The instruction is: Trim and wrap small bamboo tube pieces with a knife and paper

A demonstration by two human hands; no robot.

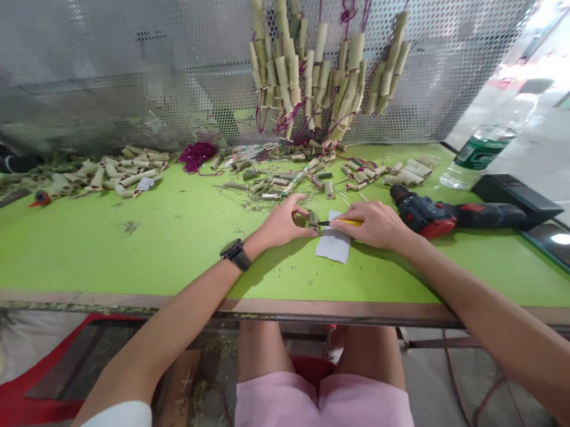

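Observation:
My left hand (pixel 286 222), with a black watch on its wrist, is curved around a short bamboo piece (pixel 313 221) just above the green tabletop. Thumb and fingertips sit at either side of the piece. In my right hand (pixel 372 223) is a slim yellow tool (pixel 349 221) with a dark, narrow tip, pointing left at the bamboo piece. Whether the tip touches the piece I cannot tell. A small white paper (pixel 333 245) lies flat beneath the tool and the right fingers.
Bamboo offcuts (pixel 277 182) litter the back of the table, with purple cord (pixel 196 156) beside them. Bamboo bundles (pixel 282 56) hang against the perforated metal panel. At right are a cordless drill (pixel 428 215) and a plastic bottle (pixel 480 152). More cut bamboo (pixel 97 177) lies left.

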